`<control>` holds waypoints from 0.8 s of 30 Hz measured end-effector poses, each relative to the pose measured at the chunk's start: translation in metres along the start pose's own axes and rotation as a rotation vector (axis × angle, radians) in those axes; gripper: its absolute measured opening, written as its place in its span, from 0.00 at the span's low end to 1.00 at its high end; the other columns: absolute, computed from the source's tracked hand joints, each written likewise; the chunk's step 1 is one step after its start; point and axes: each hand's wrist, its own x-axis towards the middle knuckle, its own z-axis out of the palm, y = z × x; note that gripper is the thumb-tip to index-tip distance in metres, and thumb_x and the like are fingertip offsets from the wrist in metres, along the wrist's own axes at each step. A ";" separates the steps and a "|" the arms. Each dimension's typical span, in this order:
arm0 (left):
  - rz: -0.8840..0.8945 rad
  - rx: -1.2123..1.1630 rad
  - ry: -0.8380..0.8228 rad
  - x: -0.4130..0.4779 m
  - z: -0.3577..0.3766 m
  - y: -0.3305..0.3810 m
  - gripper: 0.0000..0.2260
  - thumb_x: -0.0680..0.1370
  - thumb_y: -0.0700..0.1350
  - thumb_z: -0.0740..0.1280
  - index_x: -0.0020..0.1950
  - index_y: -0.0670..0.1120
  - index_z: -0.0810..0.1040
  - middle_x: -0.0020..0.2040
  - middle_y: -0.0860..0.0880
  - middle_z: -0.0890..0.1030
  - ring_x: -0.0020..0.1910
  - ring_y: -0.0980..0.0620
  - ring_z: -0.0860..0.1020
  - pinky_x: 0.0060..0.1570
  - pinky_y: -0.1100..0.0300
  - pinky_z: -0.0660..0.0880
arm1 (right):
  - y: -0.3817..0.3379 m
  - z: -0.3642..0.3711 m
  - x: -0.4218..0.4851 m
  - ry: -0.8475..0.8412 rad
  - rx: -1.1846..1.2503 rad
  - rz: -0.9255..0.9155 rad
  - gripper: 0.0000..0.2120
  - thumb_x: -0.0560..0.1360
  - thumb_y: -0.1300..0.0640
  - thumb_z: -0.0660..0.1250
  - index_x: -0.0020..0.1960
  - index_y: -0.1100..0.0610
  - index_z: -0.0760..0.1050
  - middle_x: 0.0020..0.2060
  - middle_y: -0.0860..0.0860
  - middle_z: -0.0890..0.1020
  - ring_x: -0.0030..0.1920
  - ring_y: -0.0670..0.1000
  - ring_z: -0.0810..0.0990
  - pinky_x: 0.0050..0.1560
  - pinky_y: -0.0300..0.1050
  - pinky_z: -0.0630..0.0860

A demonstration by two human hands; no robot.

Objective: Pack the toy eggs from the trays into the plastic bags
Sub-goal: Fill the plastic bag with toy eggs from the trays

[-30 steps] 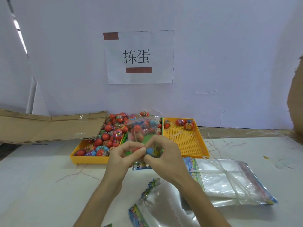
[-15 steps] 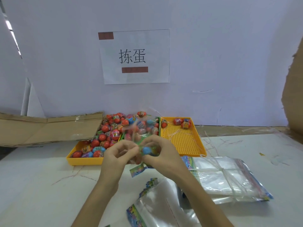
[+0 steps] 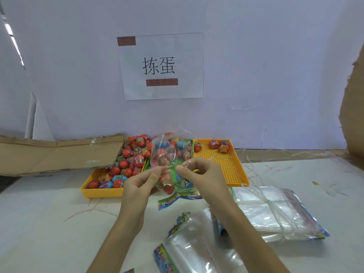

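Your left hand (image 3: pixel 137 184) and right hand (image 3: pixel 199 174) are raised together above the table (image 3: pixel 39 223), each pinching the clear plastic bag (image 3: pixel 169 160) between thumb and forefinger; the remaining fingers are loosely curled. The bag hangs between your hands, its open upper part standing above your fingertips. At least two toy eggs show through the film just below the pinch points: a red egg (image 3: pixel 166 183) next to your left hand and a blue egg (image 3: pixel 184 181) next to your right.

Directly beyond your left hand, the left yellow tray (image 3: pixel 102 193) is heaped with toy eggs (image 3: pixel 128 160), mostly red. Beyond your right hand, the right yellow tray (image 3: pixel 228 170) holds only a few eggs (image 3: pixel 219 145) at its far end. A green tray between the two is largely hidden by the bag.

To the right of your right forearm lies a tied bundle of empty bags (image 3: pixel 275 211). Near your wrists, more loose empty bags (image 3: pixel 193 245) lie flat on the table.
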 end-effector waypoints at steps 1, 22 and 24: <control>-0.007 -0.039 0.017 0.000 0.000 0.000 0.13 0.74 0.53 0.69 0.50 0.48 0.88 0.50 0.47 0.87 0.49 0.53 0.85 0.41 0.65 0.80 | -0.001 0.000 0.000 0.000 0.014 0.006 0.09 0.74 0.54 0.76 0.36 0.50 0.82 0.33 0.46 0.82 0.35 0.43 0.79 0.38 0.33 0.76; -0.047 -0.203 0.142 0.006 -0.005 0.001 0.15 0.83 0.43 0.62 0.46 0.49 0.88 0.50 0.44 0.87 0.45 0.51 0.85 0.40 0.60 0.83 | 0.008 0.002 0.001 -0.178 -0.125 0.192 0.18 0.69 0.41 0.78 0.50 0.50 0.78 0.38 0.46 0.82 0.37 0.42 0.82 0.35 0.37 0.79; -0.062 -0.243 0.174 0.007 -0.005 0.000 0.15 0.83 0.43 0.61 0.47 0.48 0.88 0.51 0.44 0.87 0.47 0.51 0.86 0.43 0.59 0.83 | 0.009 0.001 0.001 -0.182 -0.099 0.158 0.16 0.68 0.44 0.80 0.46 0.52 0.79 0.31 0.44 0.81 0.35 0.42 0.81 0.36 0.37 0.79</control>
